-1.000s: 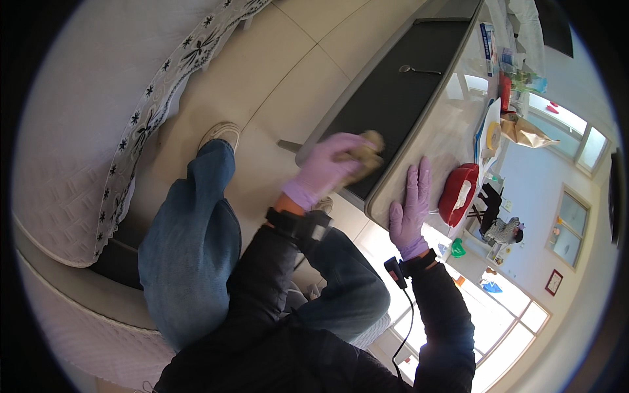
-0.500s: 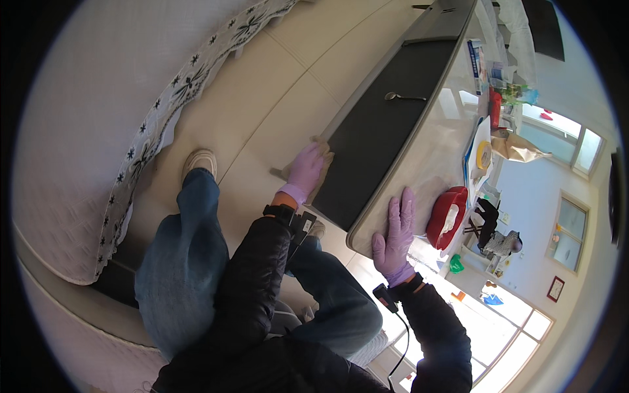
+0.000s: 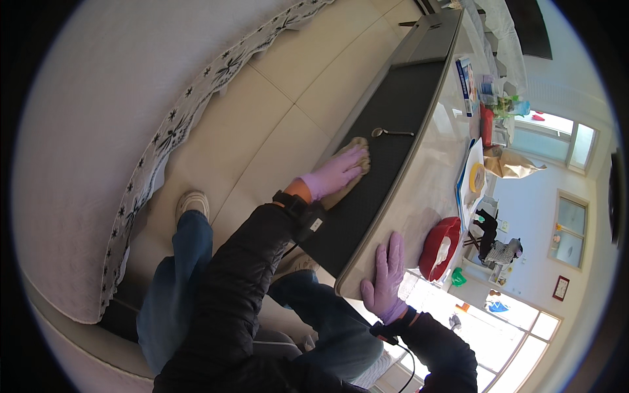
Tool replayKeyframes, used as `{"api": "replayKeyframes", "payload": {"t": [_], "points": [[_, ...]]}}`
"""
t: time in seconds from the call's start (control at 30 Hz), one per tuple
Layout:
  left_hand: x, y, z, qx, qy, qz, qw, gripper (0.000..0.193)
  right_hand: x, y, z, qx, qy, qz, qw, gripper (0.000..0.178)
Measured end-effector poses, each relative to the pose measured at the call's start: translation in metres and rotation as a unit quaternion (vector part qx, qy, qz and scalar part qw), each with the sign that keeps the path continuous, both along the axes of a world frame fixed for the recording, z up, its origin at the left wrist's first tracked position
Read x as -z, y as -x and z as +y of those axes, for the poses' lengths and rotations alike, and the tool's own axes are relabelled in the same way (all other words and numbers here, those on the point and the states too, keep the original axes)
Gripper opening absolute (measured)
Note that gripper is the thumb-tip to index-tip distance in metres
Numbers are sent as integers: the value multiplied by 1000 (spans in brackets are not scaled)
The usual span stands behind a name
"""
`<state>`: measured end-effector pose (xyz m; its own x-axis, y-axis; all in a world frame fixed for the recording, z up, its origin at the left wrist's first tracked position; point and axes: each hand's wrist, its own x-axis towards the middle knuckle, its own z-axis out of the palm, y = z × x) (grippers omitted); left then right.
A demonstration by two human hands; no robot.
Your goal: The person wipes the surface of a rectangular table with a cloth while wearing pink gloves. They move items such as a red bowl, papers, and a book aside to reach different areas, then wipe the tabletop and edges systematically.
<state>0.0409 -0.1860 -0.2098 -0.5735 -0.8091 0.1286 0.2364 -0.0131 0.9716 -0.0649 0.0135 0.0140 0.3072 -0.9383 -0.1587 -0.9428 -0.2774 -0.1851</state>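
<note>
My left hand (image 3: 337,171), in a thin purple glove, presses a beige cloth (image 3: 359,145) against the dark front panel (image 3: 386,167) of a low table. Its fingers lie over the cloth and partly hide it. Just beyond the fingertips, a spoon-shaped metal piece (image 3: 391,133) shows on the panel. My right hand (image 3: 386,280), gloved the same way, rests flat with fingers stretched on the glossy pale tabletop (image 3: 409,196), near its rounded corner. It holds nothing. A red tissue box (image 3: 440,249) stands close beside it.
Papers with a roll of yellow tape (image 3: 477,178), a paper bag (image 3: 514,164) and a book (image 3: 466,85) are farther along the tabletop. Left of the tiled floor (image 3: 268,131) hangs a pale cover with a patterned border (image 3: 160,134). My shoe (image 3: 192,204) is on the tiles.
My left hand has slid the cloth farther along the dark panel, up toward the spoon-shaped piece. The right hand stays flat on the tabletop, while the whole view has shifted slightly.
</note>
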Motion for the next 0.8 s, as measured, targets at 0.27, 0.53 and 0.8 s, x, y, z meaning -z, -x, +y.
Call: {"api": "replayKeyframes", "payload": {"t": [0.27, 0.53, 0.8], "points": [[52, -1, -22, 0, -5, -83, 997, 51, -1, 1, 0, 2, -16, 3, 1000, 86], [88, 39, -43, -67, -48, 38, 996, 48, 3, 5, 1, -7, -2, -7, 1000, 79], [70, -13, 15, -50, -6, -210, 977, 55, -2, -1, -4, 7, -3, -8, 1000, 76]]}}
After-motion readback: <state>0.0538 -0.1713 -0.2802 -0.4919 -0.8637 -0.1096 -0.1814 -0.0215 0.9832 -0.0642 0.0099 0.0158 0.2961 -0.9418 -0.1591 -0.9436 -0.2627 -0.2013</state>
